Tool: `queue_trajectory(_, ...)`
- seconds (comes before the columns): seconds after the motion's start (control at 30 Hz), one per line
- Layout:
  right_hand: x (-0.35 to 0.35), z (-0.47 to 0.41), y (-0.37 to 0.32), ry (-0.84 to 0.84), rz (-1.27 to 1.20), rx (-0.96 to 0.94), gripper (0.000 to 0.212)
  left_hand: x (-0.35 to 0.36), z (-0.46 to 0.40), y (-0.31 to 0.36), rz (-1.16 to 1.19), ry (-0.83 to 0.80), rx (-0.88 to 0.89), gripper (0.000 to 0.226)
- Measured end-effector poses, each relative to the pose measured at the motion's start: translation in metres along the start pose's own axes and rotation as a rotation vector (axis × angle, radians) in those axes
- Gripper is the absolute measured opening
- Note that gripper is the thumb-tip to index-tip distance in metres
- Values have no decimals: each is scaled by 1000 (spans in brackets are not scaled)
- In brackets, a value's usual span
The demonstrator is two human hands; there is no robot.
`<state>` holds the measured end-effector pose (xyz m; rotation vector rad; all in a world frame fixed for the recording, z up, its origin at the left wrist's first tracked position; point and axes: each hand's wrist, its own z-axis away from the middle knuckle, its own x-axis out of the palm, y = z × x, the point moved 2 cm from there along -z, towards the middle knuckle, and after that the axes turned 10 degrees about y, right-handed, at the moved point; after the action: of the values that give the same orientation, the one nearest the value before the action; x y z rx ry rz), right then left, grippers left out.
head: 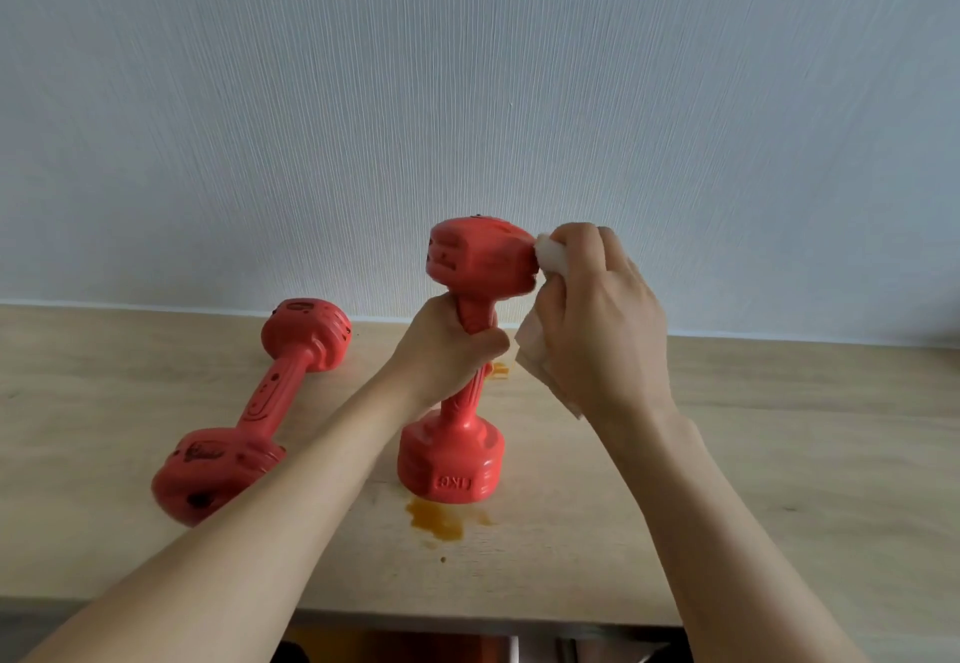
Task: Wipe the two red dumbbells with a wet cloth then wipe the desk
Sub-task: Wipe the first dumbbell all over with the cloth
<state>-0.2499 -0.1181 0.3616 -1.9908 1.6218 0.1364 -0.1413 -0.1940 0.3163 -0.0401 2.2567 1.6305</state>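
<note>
In the head view, one red dumbbell stands upright near the middle of the tabletop, its lower head touching the wood. The left hand is clenched around the handle, so this grip keeps the dumbbell steady. The right hand pinches a white cloth and presses it against the right side of the upper head. The second dumbbell lies on its side toward the left edge, well apart from both hands, with dark marks on it. An orange stain lies on the tabletop just in front of the standing dumbbell. To do this step well, the person should probably turn the dumbbell slowly with the left grip, so the cloth reaches every face of the head and then the handle.
</note>
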Motion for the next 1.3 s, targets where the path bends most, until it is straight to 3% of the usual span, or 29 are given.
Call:
queue_trajectory(0.27,19,-1,38,-132,-235,254,18,4,1,-1,101,-223,17,23)
queue_trajectory(0.33,16,-1,39,-140,-299,300,15,3,-2,-2,58,-197,36,31)
queue_trajectory(0.4,14,1,37,-138,-336,315,11,-3,-4,-2,-3,-72,92,32)
queue_trajectory(0.53,11,3,30,-147,-341,282,15,-17,-1,0,42,94,23,43)
queue_trajectory(0.6,9,4,30,-175,-360,293,24,-19,1,-1,57,103,-5,46)
queue_trajectory(0.7,7,6,31,-202,-389,283,36,-18,2,-4,74,112,-3,23)
queue_trajectory(0.8,6,8,31,-162,-367,290,28,-13,1,-6,116,96,3,8)
queue_trajectory(0.93,11,13,27,-127,-255,217,26,-9,4,-4,149,60,35,7)
queue_trajectory(1.2,2,19,-12,-46,-84,-74,34,-15,-3,-8,46,185,102,11)
queue_trajectory(1.3,6,17,-9,-39,-92,-30,36,-14,-2,-8,9,165,126,12)
